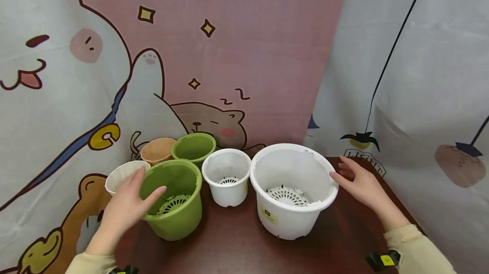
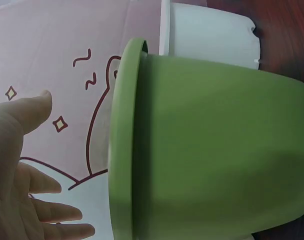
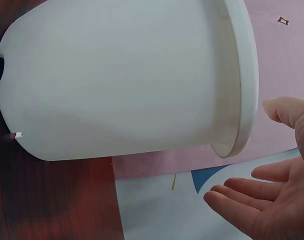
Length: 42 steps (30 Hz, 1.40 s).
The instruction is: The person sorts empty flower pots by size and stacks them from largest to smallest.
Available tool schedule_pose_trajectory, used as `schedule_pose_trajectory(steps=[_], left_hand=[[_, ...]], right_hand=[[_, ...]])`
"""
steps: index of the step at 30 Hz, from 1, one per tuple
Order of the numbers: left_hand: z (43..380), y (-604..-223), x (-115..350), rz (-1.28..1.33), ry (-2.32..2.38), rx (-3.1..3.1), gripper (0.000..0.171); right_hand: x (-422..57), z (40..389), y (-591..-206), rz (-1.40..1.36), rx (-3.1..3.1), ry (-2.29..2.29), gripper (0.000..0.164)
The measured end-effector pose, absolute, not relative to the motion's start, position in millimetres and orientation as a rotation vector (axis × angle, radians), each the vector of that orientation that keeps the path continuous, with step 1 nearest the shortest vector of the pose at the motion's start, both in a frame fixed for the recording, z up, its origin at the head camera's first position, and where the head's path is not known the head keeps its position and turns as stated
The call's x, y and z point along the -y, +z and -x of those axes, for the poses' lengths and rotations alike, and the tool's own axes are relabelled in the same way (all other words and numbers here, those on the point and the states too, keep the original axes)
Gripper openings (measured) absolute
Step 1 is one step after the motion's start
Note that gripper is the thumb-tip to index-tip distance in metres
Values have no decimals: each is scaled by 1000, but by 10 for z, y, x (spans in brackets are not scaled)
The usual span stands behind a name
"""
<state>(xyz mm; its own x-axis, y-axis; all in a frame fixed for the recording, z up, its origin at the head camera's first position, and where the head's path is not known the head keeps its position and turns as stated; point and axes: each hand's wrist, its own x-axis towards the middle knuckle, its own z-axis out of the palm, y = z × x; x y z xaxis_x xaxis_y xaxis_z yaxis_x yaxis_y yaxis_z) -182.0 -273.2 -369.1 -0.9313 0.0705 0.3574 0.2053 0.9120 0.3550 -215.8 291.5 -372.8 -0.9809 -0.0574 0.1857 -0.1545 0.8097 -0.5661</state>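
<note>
Several plastic flower pots stand on a dark wooden table. My left hand (image 1: 124, 206) hovers at the left rim of the front green pot (image 1: 183, 223), thumb spread from the fingers and holding nothing. In the left wrist view that hand's fingers (image 2: 57, 211) are apart from the green rim. At the right, my right hand (image 1: 361, 185) is beside the rim of the large white pot (image 1: 286, 223), which has a slotted base and a yellow-green label. The right wrist view shows its loosely extended fingers (image 3: 247, 189) just off the rim.
Between the two bigger pots stands a small white pot (image 1: 229, 195). Behind are a second green pot (image 1: 194, 148) and an orange-tan pot (image 1: 157, 150); a cream pot (image 1: 124, 174) sits behind my left hand. Printed cloth (image 1: 267, 53) hangs beyond the table (image 1: 229, 248).
</note>
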Motion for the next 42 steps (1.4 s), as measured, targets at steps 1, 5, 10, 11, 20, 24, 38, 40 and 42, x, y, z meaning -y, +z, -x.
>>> schedule_pose_trajectory(steps=[1,5,10,11,20,24,38,40,42], left_hand=[[1813,-3682,2745,194,-560,2740,90],[1789,-3651,2801,138,-568,2777,91],[1783,-3666,2898,78,-569,2781,91],[1780,-3670,2921,67,-568,2780,91],[1754,-3720,3089,-13,-655,2817,92],[1738,-3755,3155,-51,-677,2835,91],[1777,-3875,3316,-181,-731,2916,95],[1787,-3888,3336,-202,-742,2930,95],[1797,-3900,3352,-220,-754,2939,95]], right_hand=[[-2917,2168,-3736,-166,2834,921,80],[-2912,2208,-3763,-155,2843,960,79],[-2900,2251,-3793,-146,2856,984,79],[-2897,2256,-3797,-145,2858,987,79],[-2897,2300,-3804,-145,2872,998,78],[-2895,2319,-3789,-134,2872,1030,77],[-2897,2356,-3818,-119,2824,1333,70],[-2909,2366,-3827,-117,2811,1385,70],[-2921,2377,-3838,-115,2799,1429,70]])
